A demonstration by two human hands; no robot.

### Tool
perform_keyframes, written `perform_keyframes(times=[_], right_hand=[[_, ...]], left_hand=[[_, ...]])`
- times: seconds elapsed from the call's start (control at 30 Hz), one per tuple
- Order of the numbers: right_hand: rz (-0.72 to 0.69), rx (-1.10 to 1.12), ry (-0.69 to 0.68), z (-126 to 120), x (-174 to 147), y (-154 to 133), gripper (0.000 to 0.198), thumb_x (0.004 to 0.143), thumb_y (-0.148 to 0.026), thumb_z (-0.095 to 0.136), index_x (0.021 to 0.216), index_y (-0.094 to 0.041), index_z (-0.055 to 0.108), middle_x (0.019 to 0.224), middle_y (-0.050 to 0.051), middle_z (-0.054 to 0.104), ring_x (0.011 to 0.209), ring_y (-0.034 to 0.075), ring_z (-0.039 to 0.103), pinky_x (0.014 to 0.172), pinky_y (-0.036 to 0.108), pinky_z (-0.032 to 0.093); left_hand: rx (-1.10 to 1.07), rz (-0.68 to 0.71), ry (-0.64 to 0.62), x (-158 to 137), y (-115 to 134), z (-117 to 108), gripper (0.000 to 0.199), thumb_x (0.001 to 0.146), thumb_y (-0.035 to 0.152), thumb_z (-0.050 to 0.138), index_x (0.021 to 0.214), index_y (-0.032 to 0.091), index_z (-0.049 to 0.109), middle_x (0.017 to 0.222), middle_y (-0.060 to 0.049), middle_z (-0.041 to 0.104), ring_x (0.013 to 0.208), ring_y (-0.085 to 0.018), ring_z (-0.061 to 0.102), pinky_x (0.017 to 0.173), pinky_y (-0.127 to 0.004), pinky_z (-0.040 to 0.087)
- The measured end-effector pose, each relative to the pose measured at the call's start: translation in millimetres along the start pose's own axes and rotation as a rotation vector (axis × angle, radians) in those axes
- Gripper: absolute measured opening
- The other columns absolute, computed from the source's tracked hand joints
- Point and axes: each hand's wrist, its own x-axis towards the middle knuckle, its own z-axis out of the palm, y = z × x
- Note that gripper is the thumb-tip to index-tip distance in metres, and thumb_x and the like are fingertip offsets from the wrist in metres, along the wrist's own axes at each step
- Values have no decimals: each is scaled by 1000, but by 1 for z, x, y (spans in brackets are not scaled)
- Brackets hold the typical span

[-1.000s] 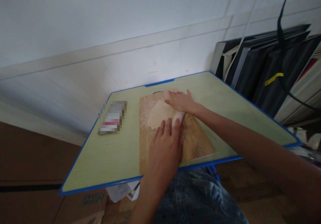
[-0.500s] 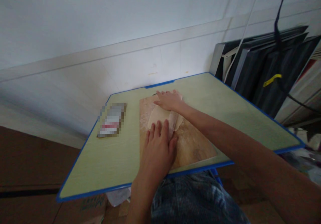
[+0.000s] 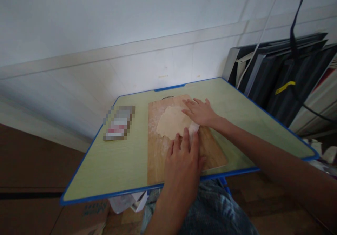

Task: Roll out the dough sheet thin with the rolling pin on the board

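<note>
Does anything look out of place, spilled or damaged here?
Only one thing: an item on the left of the table is pixelated, so I can't identify it. The white dusting beside the dough looks like flour and stays on the board.

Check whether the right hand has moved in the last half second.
Yes: the right hand has moved, mostly rightward, judged against the green table.

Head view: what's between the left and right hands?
Head view shows a pale, roller-like piece between the left hand and the right hand, at the right edge of the dough; its ends are hidden.
</note>
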Motion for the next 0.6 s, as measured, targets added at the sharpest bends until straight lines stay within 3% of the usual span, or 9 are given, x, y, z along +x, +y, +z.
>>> perform_keyframes(times=[0.17, 0.3, 0.43, 0.6], right_hand=[[-121, 101, 77, 4, 19, -10, 50, 94, -45, 30, 137, -21, 39, 139, 10, 45, 127, 28, 40, 104, 61, 18], [-277, 189, 121, 4, 43, -26, 55, 94, -48, 29, 138, -16, 37, 135, 12, 50, 122, 26, 46, 103, 49, 28], [-386, 257, 48, -2, 57, -51, 63, 93, -53, 29, 142, -12, 30, 128, 15, 55, 117, 27, 52, 98, 42, 36], [-471, 291, -17, -6, 65, -74, 59, 93, -47, 33, 142, -15, 28, 138, 12, 46, 127, 25, 41, 106, 47, 27]], left_hand=[[-58, -22, 8, -3, -1, 4, 62, 86, 31, 53, 140, 15, 28, 143, -21, 35, 131, -36, 33, 101, -52, 38], [-155, -44, -8, -4, -2, 4, 57, 89, 26, 45, 142, 17, 26, 147, -22, 25, 136, -34, 20, 104, -55, 30], [-233, -80, -35, -5, -6, 5, 55, 90, 25, 40, 143, 23, 26, 152, -17, 9, 138, -33, 3, 107, -59, 19], [-347, -111, -39, -8, -14, 5, 53, 91, 20, 28, 144, 26, 23, 153, -8, -4, 137, -27, -9, 109, -57, 12]])
